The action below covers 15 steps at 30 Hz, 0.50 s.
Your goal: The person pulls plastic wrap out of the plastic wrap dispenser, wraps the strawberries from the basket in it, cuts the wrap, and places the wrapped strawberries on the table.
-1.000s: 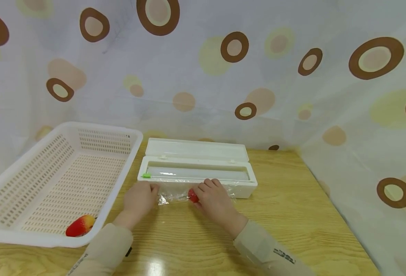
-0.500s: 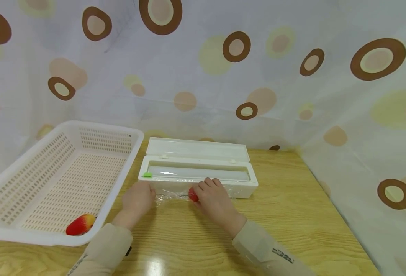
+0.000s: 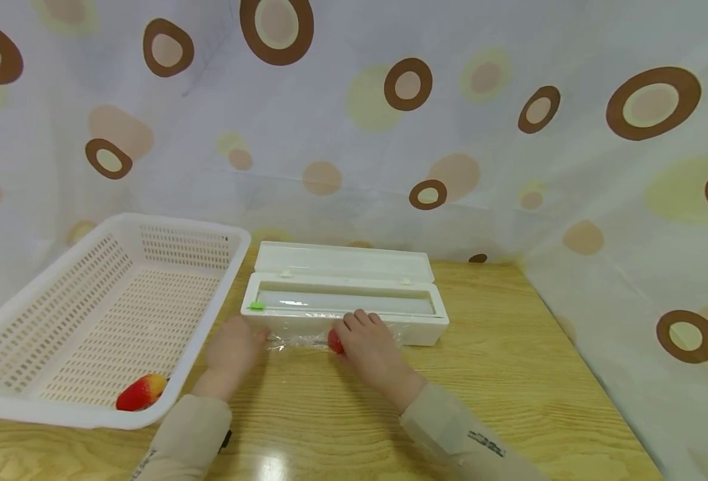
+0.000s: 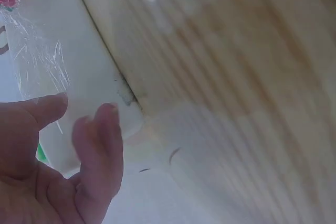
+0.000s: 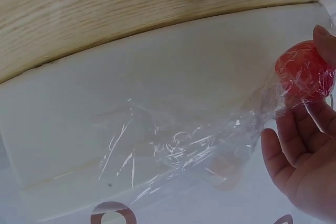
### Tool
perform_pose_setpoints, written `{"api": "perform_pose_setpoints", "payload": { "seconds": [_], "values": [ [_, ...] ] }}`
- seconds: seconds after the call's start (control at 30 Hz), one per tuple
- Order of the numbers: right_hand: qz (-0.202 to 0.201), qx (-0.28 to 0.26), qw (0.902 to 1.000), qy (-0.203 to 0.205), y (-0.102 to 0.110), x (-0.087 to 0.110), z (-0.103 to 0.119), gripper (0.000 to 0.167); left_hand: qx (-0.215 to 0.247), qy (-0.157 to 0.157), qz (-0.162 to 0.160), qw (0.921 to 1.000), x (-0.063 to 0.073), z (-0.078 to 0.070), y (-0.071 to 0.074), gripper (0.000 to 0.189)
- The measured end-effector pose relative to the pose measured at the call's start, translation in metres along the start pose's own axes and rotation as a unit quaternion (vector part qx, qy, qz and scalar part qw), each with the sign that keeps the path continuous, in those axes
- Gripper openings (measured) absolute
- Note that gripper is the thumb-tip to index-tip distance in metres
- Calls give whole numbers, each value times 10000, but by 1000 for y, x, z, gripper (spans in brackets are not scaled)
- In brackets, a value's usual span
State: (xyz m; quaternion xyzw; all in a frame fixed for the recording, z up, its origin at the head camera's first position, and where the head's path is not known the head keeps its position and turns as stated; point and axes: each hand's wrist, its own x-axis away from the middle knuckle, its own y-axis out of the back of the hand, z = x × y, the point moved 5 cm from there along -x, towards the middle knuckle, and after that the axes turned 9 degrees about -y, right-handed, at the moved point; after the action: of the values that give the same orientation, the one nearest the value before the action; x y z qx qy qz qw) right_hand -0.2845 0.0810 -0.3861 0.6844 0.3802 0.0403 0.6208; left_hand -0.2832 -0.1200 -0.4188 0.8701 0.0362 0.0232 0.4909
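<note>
My right hand [image 3: 371,354] grips a small red fruit [image 5: 302,71] between thumb and fingers, against the front of a long white cling film dispenser [image 3: 330,326]. Clear cling film [image 5: 199,145] covers the fruit and trails along the dispenser's front in wrinkles. Near the dispenser's left end is my left hand [image 3: 232,354]. In the left wrist view its thumb and fingers [image 4: 107,135] stand apart with nothing between them, close to the film's loose end [image 4: 44,56]. The dispenser's lid [image 3: 344,262] is raised at the back, and a film roll [image 3: 342,302] lies inside.
A white slotted basket [image 3: 236,257] stands on the left, with a red and yellow mango-like fruit [image 3: 141,392] in its near corner. A green slider [image 3: 256,306] sits at the left of the dispenser's edge. Behind the wooden table [image 3: 498,374] hangs a patterned sheet [image 3: 330,120].
The left hand has let go of the film and drawn a little to the left. The film's left end has gathered closer to the dispenser. The right hand keeps its grip on the red fruit.
</note>
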Motion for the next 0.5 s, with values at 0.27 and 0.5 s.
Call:
{"api": "perform_pose_setpoints", "payload": {
  "seconds": [0.27,0.5],
  "values": [
    [82,-448,9987,-206,-14,-3,-1,29,122,-282,22,9995,-4,5,-4,48],
    [306,-374,9986,-226,-14,-2,-9,41,82,-403,3,9992,-6,-1,-2,42]
  ]
}}
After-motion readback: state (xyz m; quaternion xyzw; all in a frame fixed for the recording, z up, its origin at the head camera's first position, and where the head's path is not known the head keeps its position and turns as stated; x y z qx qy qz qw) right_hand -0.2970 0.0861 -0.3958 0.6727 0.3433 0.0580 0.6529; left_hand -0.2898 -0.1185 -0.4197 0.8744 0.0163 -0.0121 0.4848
